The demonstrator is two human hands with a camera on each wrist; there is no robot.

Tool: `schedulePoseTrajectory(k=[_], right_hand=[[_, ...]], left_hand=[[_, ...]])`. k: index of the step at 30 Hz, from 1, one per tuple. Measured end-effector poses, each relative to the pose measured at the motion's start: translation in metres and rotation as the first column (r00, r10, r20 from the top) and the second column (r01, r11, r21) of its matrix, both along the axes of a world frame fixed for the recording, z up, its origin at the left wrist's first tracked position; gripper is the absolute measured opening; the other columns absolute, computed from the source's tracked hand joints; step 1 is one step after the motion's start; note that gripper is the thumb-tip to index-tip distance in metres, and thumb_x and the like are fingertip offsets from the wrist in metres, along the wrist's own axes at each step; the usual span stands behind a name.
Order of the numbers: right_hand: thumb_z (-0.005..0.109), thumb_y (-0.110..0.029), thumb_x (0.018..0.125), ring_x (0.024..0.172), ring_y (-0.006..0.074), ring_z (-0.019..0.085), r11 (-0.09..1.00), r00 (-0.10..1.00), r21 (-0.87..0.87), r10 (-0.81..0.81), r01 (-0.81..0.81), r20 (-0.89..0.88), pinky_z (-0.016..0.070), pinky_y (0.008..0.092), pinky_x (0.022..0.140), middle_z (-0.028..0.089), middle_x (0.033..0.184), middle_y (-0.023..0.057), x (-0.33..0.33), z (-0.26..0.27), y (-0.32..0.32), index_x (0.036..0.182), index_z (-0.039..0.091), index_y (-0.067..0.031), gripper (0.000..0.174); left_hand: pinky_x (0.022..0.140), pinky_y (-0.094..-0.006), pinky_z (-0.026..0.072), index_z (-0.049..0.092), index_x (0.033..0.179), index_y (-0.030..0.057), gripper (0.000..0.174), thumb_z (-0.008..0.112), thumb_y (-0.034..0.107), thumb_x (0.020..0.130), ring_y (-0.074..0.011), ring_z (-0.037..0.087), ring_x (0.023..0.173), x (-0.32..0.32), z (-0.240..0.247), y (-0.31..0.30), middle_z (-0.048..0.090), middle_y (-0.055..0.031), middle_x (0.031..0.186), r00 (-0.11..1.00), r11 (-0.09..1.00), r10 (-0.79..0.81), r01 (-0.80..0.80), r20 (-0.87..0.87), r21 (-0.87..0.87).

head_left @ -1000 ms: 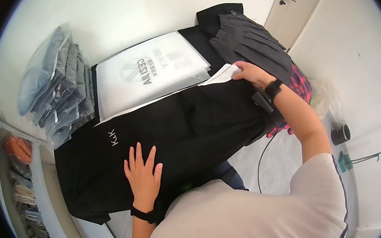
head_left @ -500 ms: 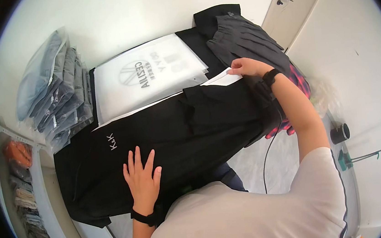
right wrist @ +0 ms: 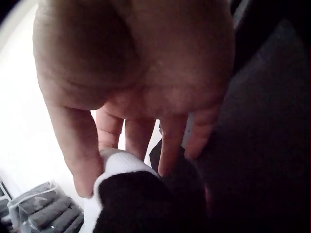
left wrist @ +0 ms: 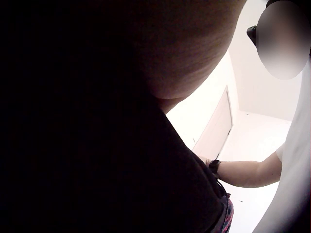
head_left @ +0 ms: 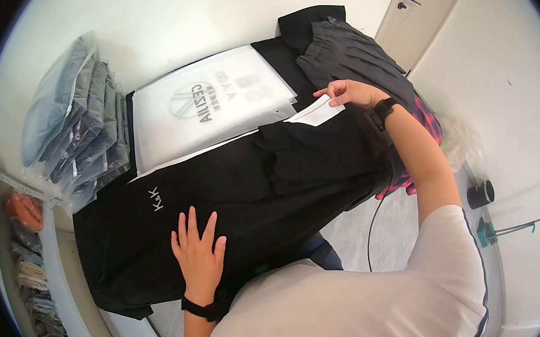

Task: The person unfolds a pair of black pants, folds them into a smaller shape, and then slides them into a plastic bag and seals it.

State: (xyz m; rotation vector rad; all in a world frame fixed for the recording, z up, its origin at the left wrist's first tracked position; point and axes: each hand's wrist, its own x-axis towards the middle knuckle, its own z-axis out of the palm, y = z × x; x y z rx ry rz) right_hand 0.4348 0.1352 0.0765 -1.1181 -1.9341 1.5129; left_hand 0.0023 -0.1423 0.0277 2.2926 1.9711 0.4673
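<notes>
A black garment [head_left: 240, 191] with white "K&K" lettering [head_left: 156, 199] lies spread across the table. Along its far side runs a thin white edge, which widens into a white strip [head_left: 322, 113] near the right end. My left hand [head_left: 198, 256] rests flat on the black cloth below the lettering, fingers spread. My right hand [head_left: 357, 93] pinches the white strip between thumb and fingers. The right wrist view shows the thumb [right wrist: 82, 155] against a white ribbed edge [right wrist: 124, 162] with black fabric beneath. Dark cloth and the hand fill most of the left wrist view.
Behind the garment lies a stack of clear printed plastic bags [head_left: 212, 102]. Bagged grey clothes [head_left: 83, 115] are piled at the left. A pleated grey skirt [head_left: 350, 53] and red plaid cloth [head_left: 426, 121] lie to the right. Shelves [head_left: 41, 288] with folded clothes stand left.
My right hand has shifted its pinch on the white strip, and more of the strip shows. A fold has formed in the black cloth beside it. The left hand stays in place.
</notes>
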Motion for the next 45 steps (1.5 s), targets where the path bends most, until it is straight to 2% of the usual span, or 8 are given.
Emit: schedulePoseTrajectory(k=[5, 16, 20, 22, 26, 30, 36, 45], right_hand=[[0.069, -0.012, 0.083, 0.079, 0.0059, 0.049, 0.981, 0.985, -0.191, -0.061, 0.03, -0.158, 0.0358, 0.0217, 0.075, 0.054, 0.081, -0.0079, 0.005, -0.006, -0.003, 0.079, 0.055, -0.0127, 0.015], [0.068, -0.019, 0.085, 0.082, 0.0054, 0.052, 0.977, 0.993, -0.212, 0.037, -0.013, 0.109, 0.0406, 0.0209, 0.075, 0.058, 0.089, -0.0055, -0.003, -0.006, 0.003, 0.097, 0.059, -0.0084, 0.018], [0.068, -0.016, 0.082, 0.088, 0.0155, 0.057, 0.992, 0.807, 0.128, -0.069, -0.008, 0.586, 0.0435, 0.0277, 0.082, 0.062, 0.094, 0.0036, -0.016, 0.008, -0.011, 0.097, 0.063, -0.0063, 0.019], [0.07, -0.019, 0.078, 0.094, 0.0256, 0.06, 0.678, 0.781, 0.721, -0.368, -0.146, 0.504, 0.0464, 0.0345, 0.083, 0.064, 0.098, 0.0102, -0.021, 0.018, -0.034, 0.1, 0.063, -0.0047, 0.027], [0.07, -0.01, 0.073, 0.107, 0.03, 0.057, 0.809, 0.854, 0.571, -0.195, -0.137, 0.482, 0.0437, 0.0365, 0.094, 0.062, 0.11, 0.0147, -0.029, 0.041, -0.123, 0.108, 0.062, -0.0051, 0.036], [0.068, -0.001, 0.065, 0.137, 0.0334, 0.029, 0.878, 0.808, 0.474, -0.238, -0.058, 0.539, 0.0266, 0.0406, 0.112, 0.04, 0.143, 0.0157, -0.015, 0.019, -0.19, 0.126, 0.053, -0.0104, 0.064], [0.058, 0.007, 0.062, 0.135, 0.0349, 0.032, 0.691, 0.792, 0.691, -0.536, 0.213, 0.293, 0.0276, 0.042, 0.112, 0.038, 0.144, 0.0149, -0.022, -0.046, -0.209, 0.13, 0.051, -0.0129, 0.071], [0.051, 0.012, 0.064, 0.133, 0.0344, 0.036, 0.628, 0.745, 0.774, -0.552, 0.076, 0.375, 0.0307, 0.0414, 0.111, 0.048, 0.137, 0.0133, -0.023, -0.042, -0.197, 0.126, 0.055, -0.0127, 0.067]], left_hand=[[0.11, -0.0535, 0.0173, 0.052, 0.132, 0.0176, 0.043, 0.049, 0.031, 0.091, -0.0347, 0.025, 0.138, 0.0, 0.0, 0.0, 0.031, -0.0152, 0.148, 1.0, 1.0, 0.007, -0.007, -0.018, 0.008], [0.107, -0.0551, 0.0214, 0.054, 0.13, 0.0183, 0.044, 0.056, 0.029, 0.088, -0.0354, 0.029, 0.135, 0.0, -0.003, 0.001, 0.034, -0.0158, 0.145, 1.0, 0.998, -0.002, 0.004, -0.03, 0.066], [0.107, -0.0551, 0.0215, 0.054, 0.13, 0.0182, 0.044, 0.056, 0.028, 0.088, -0.0355, 0.03, 0.135, 0.0, -0.004, 0.001, 0.035, -0.0157, 0.145, 0.999, 0.997, -0.003, 0.005, -0.034, 0.073], [0.107, -0.0551, 0.0214, 0.054, 0.13, 0.0182, 0.044, 0.056, 0.028, 0.088, -0.0355, 0.03, 0.135, -0.001, -0.004, 0.001, 0.035, -0.0156, 0.145, 0.999, 0.997, -0.006, 0.009, -0.034, 0.08], [0.107, -0.055, 0.0216, 0.053, 0.131, 0.0184, 0.044, 0.056, 0.026, 0.088, -0.0356, 0.031, 0.134, 0.0, -0.005, 0.002, 0.035, -0.0155, 0.145, 0.999, 0.997, -0.006, 0.009, -0.043, 0.078], [0.111, -0.0533, 0.0176, 0.052, 0.133, 0.0204, 0.042, 0.048, 0.03, 0.092, -0.0327, 0.025, 0.139, -0.001, -0.007, 0.002, 0.032, -0.0124, 0.149, 0.996, 1.0, 0.017, -0.015, -0.089, 0.018], [0.11, -0.0537, 0.0179, 0.052, 0.132, 0.0204, 0.041, 0.046, 0.031, 0.093, -0.033, 0.026, 0.138, -0.001, -0.01, 0.003, 0.032, -0.0118, 0.149, 0.995, 0.999, 0.01, -0.005, -0.104, 0.04], [0.11, -0.0554, 0.0192, 0.051, 0.133, 0.0218, 0.042, 0.045, 0.033, 0.093, -0.0331, 0.026, 0.138, -0.002, -0.011, 0.002, 0.033, -0.012, 0.148, 0.994, 0.998, 0.01, -0.004, -0.106, 0.06]])
